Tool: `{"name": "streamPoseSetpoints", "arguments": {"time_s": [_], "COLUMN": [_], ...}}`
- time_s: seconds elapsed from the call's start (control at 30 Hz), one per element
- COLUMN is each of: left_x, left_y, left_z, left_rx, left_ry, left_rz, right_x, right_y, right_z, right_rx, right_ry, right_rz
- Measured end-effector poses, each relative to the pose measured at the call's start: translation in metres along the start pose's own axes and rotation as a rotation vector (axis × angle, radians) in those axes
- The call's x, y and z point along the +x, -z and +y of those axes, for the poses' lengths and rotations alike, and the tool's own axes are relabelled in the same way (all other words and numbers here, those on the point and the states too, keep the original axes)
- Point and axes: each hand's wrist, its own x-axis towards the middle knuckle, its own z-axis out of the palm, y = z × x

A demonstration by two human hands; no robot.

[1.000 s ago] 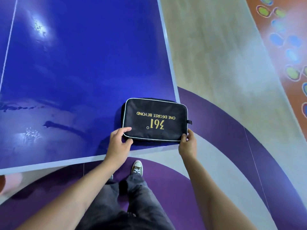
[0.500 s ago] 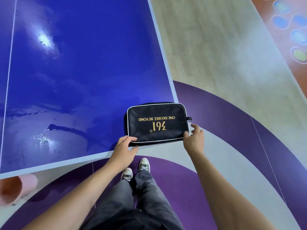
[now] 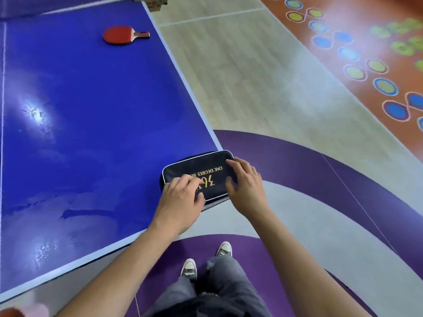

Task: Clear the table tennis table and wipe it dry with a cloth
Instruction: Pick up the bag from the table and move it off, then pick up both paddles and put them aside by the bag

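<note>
From the head view, you are on the clearing step: the black zip pouch (image 3: 207, 171) lies on the near right corner of the blue table tennis table (image 3: 91, 133), partly overhanging the edge. Your left hand (image 3: 180, 200) appears to pinch its near rim, fingers bent over the top. Your right hand (image 3: 246, 186) rests on it with its fingers straight, clasping nothing. Next, lift the pouch off, then fetch the red paddle (image 3: 119, 35) lying near the net. Wet streaks (image 3: 75, 212) await wiping; no cloth shows.
</note>
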Motion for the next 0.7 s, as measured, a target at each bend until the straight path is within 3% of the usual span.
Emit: {"name": "streamPoseSetpoints", "arguments": {"time_s": [0.33,0.7], "left_x": [0.075,0.162], "left_y": [0.007,-0.041], "left_z": [0.099,0.209], "left_rx": [0.075,0.014], "left_ry": [0.007,0.178], "left_rz": [0.129,0.206], "right_x": [0.062,0.140], "right_y": [0.085,0.174], "right_z": [0.067,0.181], "right_rx": [-0.083,-0.106], "right_ry": [0.073,0.185], "right_rz": [-0.037,-0.152]}}
